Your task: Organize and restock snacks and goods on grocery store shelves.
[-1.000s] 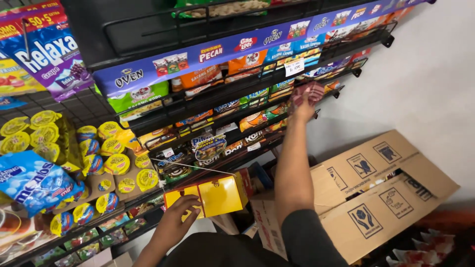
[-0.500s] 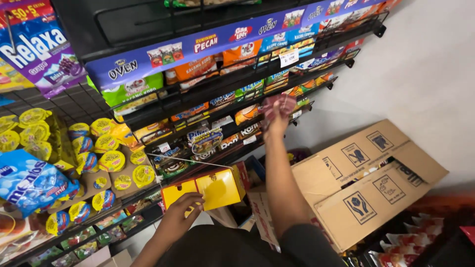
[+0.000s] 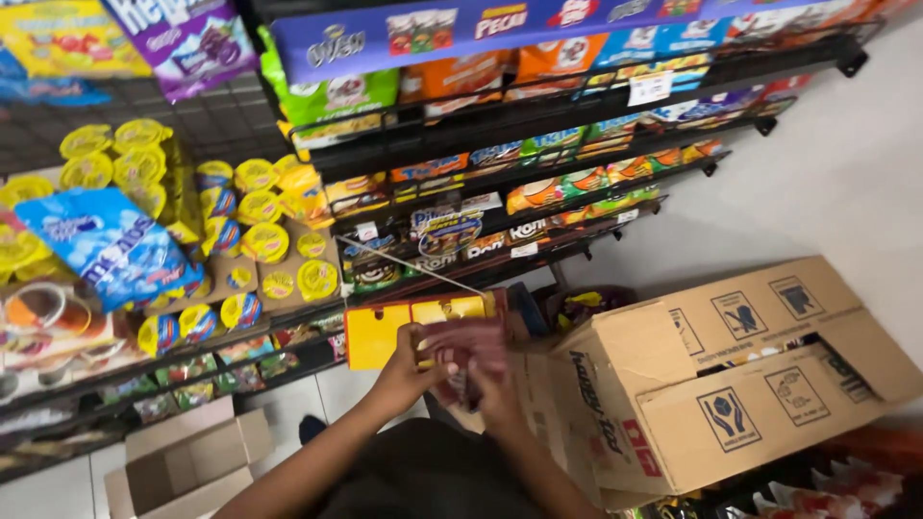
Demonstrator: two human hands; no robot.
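Red packet [image 3: 468, 351] lowered into both hands.

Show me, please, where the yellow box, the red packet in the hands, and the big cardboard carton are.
yellow box [image 3: 377, 333], head view, its front face.
red packet [image 3: 468, 348], head view, its middle.
cardboard carton [image 3: 663, 384], head view, its near side.

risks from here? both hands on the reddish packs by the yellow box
1. Both hands, left and right, share the blurred reddish packs; a pack might slip onto the floor.
2. The yellow box appears to sit at the shelf edge by the hands; a nudge could tip it.
3. The large cardboard carton and small open box crowd the floor: possible trip hazard.
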